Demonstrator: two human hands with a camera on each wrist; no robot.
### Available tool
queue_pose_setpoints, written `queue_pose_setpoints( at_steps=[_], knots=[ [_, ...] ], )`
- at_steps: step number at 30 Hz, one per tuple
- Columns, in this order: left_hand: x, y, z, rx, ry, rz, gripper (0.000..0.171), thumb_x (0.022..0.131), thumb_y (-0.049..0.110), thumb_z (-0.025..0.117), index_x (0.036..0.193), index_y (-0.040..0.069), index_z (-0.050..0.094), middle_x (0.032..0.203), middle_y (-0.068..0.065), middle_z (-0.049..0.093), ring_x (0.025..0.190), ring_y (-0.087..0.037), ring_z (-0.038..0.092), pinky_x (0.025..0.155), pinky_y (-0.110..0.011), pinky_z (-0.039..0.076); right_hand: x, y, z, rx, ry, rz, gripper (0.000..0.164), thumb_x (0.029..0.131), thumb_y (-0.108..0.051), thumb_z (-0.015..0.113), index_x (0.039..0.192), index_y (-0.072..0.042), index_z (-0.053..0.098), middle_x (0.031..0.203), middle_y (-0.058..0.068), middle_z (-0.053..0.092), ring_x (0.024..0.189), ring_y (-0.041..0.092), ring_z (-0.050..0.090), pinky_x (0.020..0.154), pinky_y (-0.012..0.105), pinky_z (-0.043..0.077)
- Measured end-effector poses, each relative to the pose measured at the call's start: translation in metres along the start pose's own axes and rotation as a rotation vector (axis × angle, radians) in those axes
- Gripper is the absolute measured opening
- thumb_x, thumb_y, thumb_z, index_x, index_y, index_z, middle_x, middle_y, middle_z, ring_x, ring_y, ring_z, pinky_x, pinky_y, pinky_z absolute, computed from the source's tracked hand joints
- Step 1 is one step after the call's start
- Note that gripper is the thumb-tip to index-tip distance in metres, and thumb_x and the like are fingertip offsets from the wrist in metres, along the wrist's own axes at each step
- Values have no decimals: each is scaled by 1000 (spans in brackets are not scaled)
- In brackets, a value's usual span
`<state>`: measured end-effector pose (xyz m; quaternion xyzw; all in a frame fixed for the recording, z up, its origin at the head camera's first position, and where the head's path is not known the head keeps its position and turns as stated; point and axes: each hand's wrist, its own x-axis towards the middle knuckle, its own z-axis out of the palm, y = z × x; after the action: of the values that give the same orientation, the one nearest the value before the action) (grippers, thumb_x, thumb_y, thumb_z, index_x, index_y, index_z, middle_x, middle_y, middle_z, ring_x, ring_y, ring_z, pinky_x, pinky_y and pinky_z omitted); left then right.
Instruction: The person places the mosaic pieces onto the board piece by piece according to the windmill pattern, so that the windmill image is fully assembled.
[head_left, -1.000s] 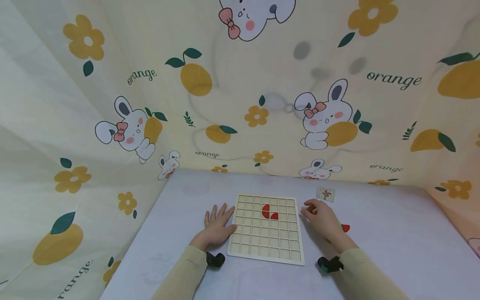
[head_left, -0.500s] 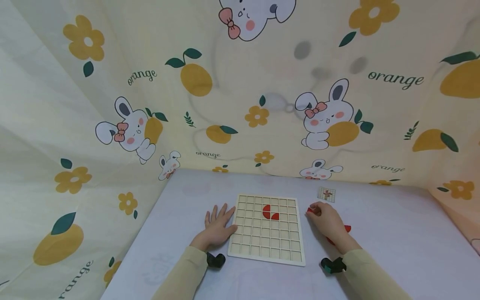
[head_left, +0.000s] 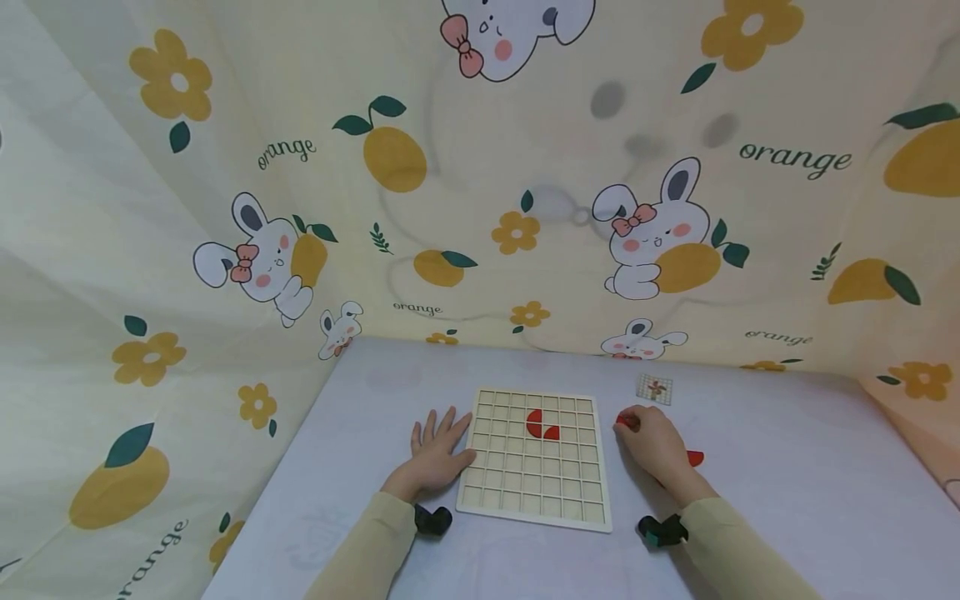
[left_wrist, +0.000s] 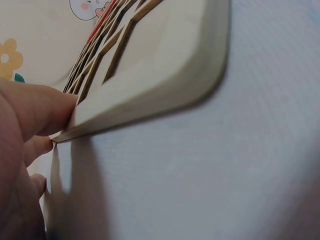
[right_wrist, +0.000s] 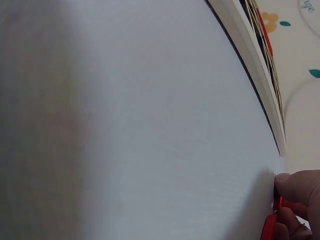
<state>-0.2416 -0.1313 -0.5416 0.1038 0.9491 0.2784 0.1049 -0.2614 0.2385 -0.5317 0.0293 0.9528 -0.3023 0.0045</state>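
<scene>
A pale wooden grid board (head_left: pixel 525 483) lies on the table with red pieces (head_left: pixel 534 423) set in its upper middle cells. My left hand (head_left: pixel 432 458) rests at the board's left edge, fingers spread; in the left wrist view its thumb (left_wrist: pixel 47 107) touches the rim. Just right of the board, my right hand (head_left: pixel 655 442) pinches a small red piece (head_left: pixel 624 421) between thumb and fingers. The right wrist view shows this red piece (right_wrist: pixel 277 197) at the fingertips, and a second red piece (right_wrist: pixel 268 227) close below it. The palm side is hidden in the head view.
Another red piece (head_left: pixel 696 458) shows beside the right wrist, partly covered by it. A small pattern card (head_left: pixel 655 389) with a printed grid lies beyond the right hand. Behind the table (head_left: pixel 390 375) hangs a printed curtain (head_left: pixel 465 208).
The right hand has shifted slightly away from the board, and a red piece now shows at its fingertips. A bit of green beside that wrist is out of sight. The left hand stays put.
</scene>
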Motion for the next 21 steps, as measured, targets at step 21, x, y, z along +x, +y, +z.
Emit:
queue_pose_setpoints(
  at_steps=[21],
  knots=[
    [-1, 1, 1, -4, -4, -8, 63, 96, 40, 53, 152, 20, 32, 161, -11, 11, 145, -38, -10, 110, -58, -14, -6, -9, 1, 2, -40, -18, 21, 90, -16, 69, 106, -6, 60, 91, 7, 59, 81, 24, 54, 70, 38, 49]
  ],
)
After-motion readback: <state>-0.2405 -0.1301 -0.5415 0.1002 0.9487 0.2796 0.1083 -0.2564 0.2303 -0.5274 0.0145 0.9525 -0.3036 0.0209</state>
